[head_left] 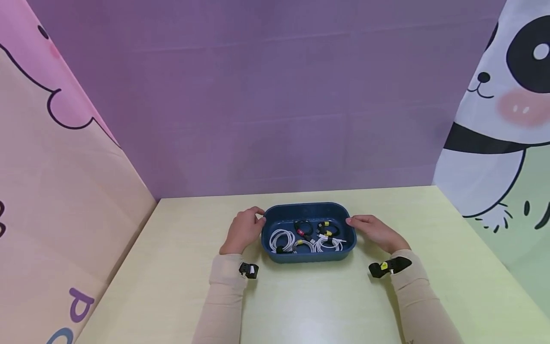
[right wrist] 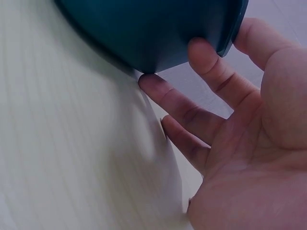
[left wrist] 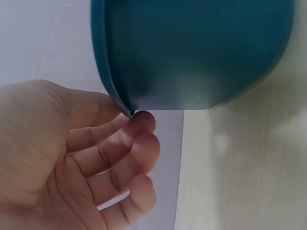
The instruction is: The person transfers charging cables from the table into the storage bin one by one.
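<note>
A dark blue basin sits between both hands in the head view. Inside lie coiled cables: a white one at the left, another white one at the right, a smaller pale one between them, a black one with a red part, and a black one with yellow parts. My left hand pinches the basin's left rim between thumb and index finger, other fingers bent below. At the right end, my right hand grips the rim, thumb on top and fingertips against the outer wall.
The pale wooden table extends around the basin. A purple backdrop rises behind its far edge. Printed panels stand at both sides, with a panda on the right one. Small black cameras are strapped to the wrists.
</note>
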A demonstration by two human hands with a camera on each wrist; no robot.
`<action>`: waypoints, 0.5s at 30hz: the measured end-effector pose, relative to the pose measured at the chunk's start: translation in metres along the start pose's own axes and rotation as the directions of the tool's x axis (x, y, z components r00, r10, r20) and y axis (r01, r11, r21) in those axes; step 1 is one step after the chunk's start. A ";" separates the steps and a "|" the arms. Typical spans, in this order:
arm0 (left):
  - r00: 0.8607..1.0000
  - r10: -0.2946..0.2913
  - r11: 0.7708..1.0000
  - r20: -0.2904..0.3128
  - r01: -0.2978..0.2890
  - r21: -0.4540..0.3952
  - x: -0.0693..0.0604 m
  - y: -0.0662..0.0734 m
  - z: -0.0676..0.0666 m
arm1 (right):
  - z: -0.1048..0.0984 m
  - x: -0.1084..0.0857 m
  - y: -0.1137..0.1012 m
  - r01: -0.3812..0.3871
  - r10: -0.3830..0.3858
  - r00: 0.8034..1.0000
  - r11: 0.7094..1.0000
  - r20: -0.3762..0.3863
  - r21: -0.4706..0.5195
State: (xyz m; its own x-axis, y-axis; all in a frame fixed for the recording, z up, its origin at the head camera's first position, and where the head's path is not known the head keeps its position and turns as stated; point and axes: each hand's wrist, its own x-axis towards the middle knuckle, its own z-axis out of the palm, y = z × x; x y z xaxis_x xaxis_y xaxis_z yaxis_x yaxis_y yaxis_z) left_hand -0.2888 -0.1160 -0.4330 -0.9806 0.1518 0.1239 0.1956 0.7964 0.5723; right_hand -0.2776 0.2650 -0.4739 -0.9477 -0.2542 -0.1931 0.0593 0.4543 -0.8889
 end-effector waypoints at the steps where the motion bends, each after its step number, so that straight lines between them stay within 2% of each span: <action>1: 1.000 0.000 1.000 0.000 0.000 0.001 0.000 -0.001 0.000 | 0.001 0.000 -0.001 0.000 0.000 1.000 1.000 -0.002 -0.003; 10: 1.000 -0.007 1.000 0.022 0.007 -0.025 -0.001 -0.002 0.003 | 0.002 0.000 0.005 -0.027 0.027 1.000 1.000 -0.004 -0.001; 15: 1.000 0.012 1.000 0.009 -0.011 -0.020 -0.001 0.000 0.004 | 0.000 -0.001 0.004 -0.028 0.028 1.000 1.000 0.000 -0.001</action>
State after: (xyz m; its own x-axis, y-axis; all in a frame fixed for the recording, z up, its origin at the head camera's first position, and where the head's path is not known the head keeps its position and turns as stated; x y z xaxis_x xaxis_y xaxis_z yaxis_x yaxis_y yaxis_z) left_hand -0.2879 -0.1140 -0.4363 -0.9783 0.1661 0.1235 0.2070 0.7827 0.5869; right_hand -0.2762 0.2672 -0.4767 -0.9456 -0.2414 -0.2179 0.0853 0.4622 -0.8827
